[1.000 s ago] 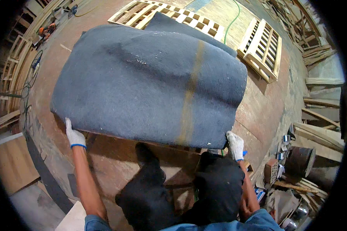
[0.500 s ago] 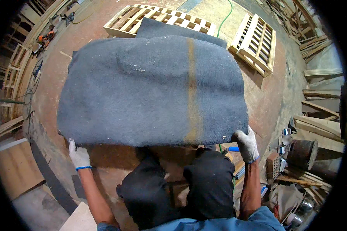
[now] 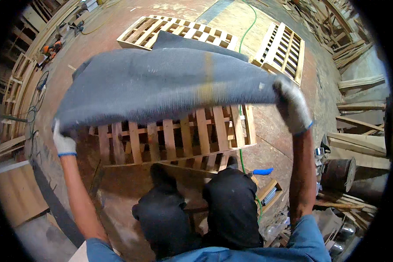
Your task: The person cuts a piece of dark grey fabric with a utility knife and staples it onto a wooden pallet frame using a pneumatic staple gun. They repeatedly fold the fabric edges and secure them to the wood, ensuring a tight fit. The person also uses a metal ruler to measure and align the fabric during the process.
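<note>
Both gloved hands, left hand (image 3: 64, 142) and right hand (image 3: 292, 105), have their grip clamped on the near corners of a large grey felt blanket (image 3: 161, 85). It hangs raised above a slatted wooden pallet (image 3: 170, 137) on the reddish floor (image 3: 279, 144).

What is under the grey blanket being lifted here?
A slatted wooden pallet on the floor shows below the grey blanket, whose near edge the left hand and right hand hold up. The pallet's far part is covered.

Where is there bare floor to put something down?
Bare floor lies left of the far pallet, and more floor between the near pallet and the person's knees. The right side is crowded with planks and a drum. Both hands, left and right, hold the grey blanket.
</note>
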The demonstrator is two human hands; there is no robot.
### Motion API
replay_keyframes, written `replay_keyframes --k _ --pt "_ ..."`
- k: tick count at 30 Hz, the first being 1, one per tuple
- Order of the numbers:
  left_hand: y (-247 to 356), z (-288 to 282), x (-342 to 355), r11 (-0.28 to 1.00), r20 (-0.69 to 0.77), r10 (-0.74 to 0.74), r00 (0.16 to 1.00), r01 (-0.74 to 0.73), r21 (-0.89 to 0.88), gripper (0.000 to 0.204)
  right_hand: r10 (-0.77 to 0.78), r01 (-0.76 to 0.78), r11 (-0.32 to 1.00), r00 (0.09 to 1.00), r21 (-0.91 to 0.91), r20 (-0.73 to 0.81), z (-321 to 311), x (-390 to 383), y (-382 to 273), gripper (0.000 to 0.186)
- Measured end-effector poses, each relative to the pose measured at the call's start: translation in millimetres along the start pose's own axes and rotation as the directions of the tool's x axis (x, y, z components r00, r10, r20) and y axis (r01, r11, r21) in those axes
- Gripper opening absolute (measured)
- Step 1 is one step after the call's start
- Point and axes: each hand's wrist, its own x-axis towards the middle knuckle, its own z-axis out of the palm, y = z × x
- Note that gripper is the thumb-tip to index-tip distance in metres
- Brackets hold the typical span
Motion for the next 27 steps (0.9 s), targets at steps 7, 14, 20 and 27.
replay_keyframes --k 7,14,20,27 --pt "40.1 42.2 11.6 0.996 -0.017 0.075 0.997 -0.075 0.051 0.033 -0.052 0.053 0.985 0.999 -0.167 0.011 0.2 -16.7 -71.5 0.063" --pt "21.1 61.6 -20.6 0.995 -0.079 0.031 0.996 -0.038 -0.088 0.043 0.154 -0.161 0.979 0.986 -0.124 -0.061 -1.2 28.4 -8.7 0.041" --pt "60.3 143.2 97.9 0.904 0.379 0.171 0.910 -0.298 0.307 0.026 -0.129 0.273 0.866 0.931 -0.418 0.342 -97.5 241.3 -97.7 0.027" --pt "143.8 168.4 92.1 0.951 0.398 0.307 0.864 -0.257 -0.174 0.037 -0.470 0.507 0.854 0.847 -0.112 0.248 -8.0 108.9 -244.9 0.031"
